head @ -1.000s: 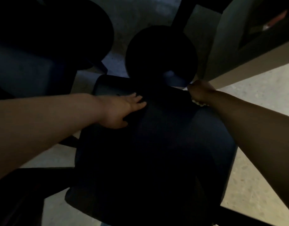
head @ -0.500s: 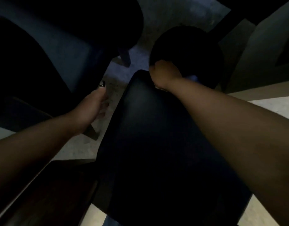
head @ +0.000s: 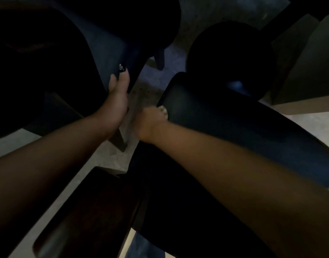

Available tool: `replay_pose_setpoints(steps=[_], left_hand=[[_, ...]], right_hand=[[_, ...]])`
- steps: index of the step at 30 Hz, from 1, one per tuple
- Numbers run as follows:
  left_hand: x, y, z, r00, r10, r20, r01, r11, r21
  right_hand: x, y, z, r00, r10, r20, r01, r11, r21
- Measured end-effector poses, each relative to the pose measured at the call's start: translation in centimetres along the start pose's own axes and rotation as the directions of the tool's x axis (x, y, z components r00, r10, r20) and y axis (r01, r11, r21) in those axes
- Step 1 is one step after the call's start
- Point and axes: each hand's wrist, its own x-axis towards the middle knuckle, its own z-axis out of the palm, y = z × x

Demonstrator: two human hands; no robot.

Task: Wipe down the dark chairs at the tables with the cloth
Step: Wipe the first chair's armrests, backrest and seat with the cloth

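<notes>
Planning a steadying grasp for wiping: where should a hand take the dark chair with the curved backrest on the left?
Probably the backrest's outer edge, from the aisle side. On the dark chair that edge is thin, exposed and faces the gap; the left hand already rests there, thumb up along it. The right hand is at the other dark chair backrest.

below you lies a pale speckled floor [head: 141, 94], grey and gritty where it shows between the dark furniture, lighter toward the right edge. at the upper right you have a grey-green boxy panel [head: 306, 67] standing on that floor, with a light strip of base [head: 297, 107] along its foot. a dark reddish-brown wooden surface [head: 89, 211] fills the lower left, its long edge running diagonally, the pale floor showing just beside it. the scene is dim, so finer detail cannot be told.
</notes>
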Motion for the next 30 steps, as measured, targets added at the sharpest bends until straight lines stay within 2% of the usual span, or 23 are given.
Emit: replay_pose_setpoints(steps=[4, 7, 8, 10, 13, 15, 16, 18, 20, 22, 25, 28, 30], left_hand=[[0.0, 1.3, 0.8, 0.999, 0.034, 0.021, -0.033, 0.999, -0.035], [0.2, 1.6, 1.2, 0.999, 0.036, 0.004, -0.036, 0.999, -0.002], [0.3, 1.7, 1.3, 1.000, 0.024, -0.014, -0.024, 1.000, -0.001], [0.3, 1.7, 1.5, 0.999, 0.032, -0.028, -0.031, 0.999, 0.008], [0.3, 1.7, 1.7, 0.995, 0.073, 0.066, -0.074, 0.997, 0.003], [0.6, 1.4, 1.8, 0.991, 0.084, 0.103, -0.090, 0.995, 0.052], [1.0, 1.1, 1.9, 0.993, 0.081, 0.090, -0.092, 0.988, 0.125], [1.5, 0.6, 2.1, 0.993, 0.082, 0.079, -0.103, 0.945, 0.310], [1.4, 0.1, 2.8, 0.981, 0.063, 0.186, -0.142, 0.880, 0.453], [1.3, -0.2, 3.8, 0.943, 0.014, 0.332, -0.204, 0.812, 0.547], [1.5, 0.1, 5.2, 0.882, -0.009, 0.472, -0.347, 0.664, 0.662], [2.1, 0.8, 6.0, 0.874, -0.063, 0.482, -0.375, 0.544, 0.750], [2.3, 0.5, 6.0, 0.874, -0.083, 0.479, -0.396, 0.451, 0.800]], right_hand=[[-2.7, -3.5, 2.0, 0.969, -0.227, 0.093, 0.230, 0.973, -0.022], [-2.9, -3.6, 2.6, 0.894, -0.422, 0.146, 0.436, 0.897, -0.076], [-2.5, -2.8, 2.3, 0.872, -0.462, 0.165, 0.481, 0.871, -0.104], [-1.5, -0.6, 1.1, 0.875, -0.456, 0.162, 0.479, 0.863, -0.159], [-0.5, 4.1, -1.7, 0.958, -0.271, 0.091, 0.283, 0.944, -0.171], [-0.3, 7.3, -3.2, 0.997, -0.075, -0.036, 0.072, 0.994, -0.078], [-0.3, 8.8, -3.7, 0.994, 0.044, -0.101, -0.044, 0.999, 0.002], [-0.6, 11.8, -4.4, 0.944, 0.292, -0.155, -0.256, 0.943, 0.213], [-1.8, 14.5, -4.3, 0.864, 0.494, -0.099, -0.402, 0.795, 0.454], [-3.8, 16.2, -3.4, 0.829, 0.558, -0.009, -0.444, 0.670, 0.595], [-7.3, 18.0, -1.7, 0.827, 0.558, -0.066, -0.458, 0.738, 0.496], [-11.7, 20.7, 0.5, 0.768, 0.640, -0.019, -0.564, 0.691, 0.453], [-15.0, 22.2, 2.1, 0.684, 0.729, 0.021, -0.656, 0.603, 0.454]])
